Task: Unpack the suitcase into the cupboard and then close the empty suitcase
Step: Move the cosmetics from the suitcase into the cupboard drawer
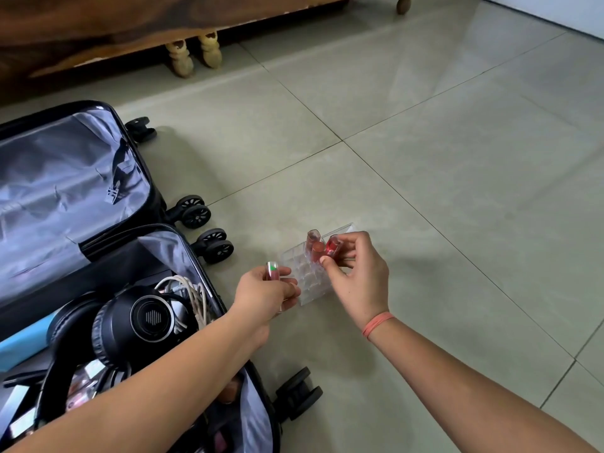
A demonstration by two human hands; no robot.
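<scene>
A black suitcase [98, 243] lies open on the floor at the left, its near half holding black headphones [130, 322], white cables [189, 292], a blue item and small cosmetics. Right of it on the tiles stands a clear plastic organiser [302, 273] with several square cells. Two reddish lipsticks [314, 246] stand in its far cells. My right hand [356, 273] pinches a third red lipstick [331, 248] over the organiser. My left hand [268, 292] pinches a pink lipstick with a green-white end [272, 271] just left of the organiser.
A dark wooden piece of furniture [130, 31] on carved pale legs [192, 55] runs along the back. The suitcase wheels [202, 223] stick out toward the organiser. Grey floor tiles [457, 158] stretch to the right and back.
</scene>
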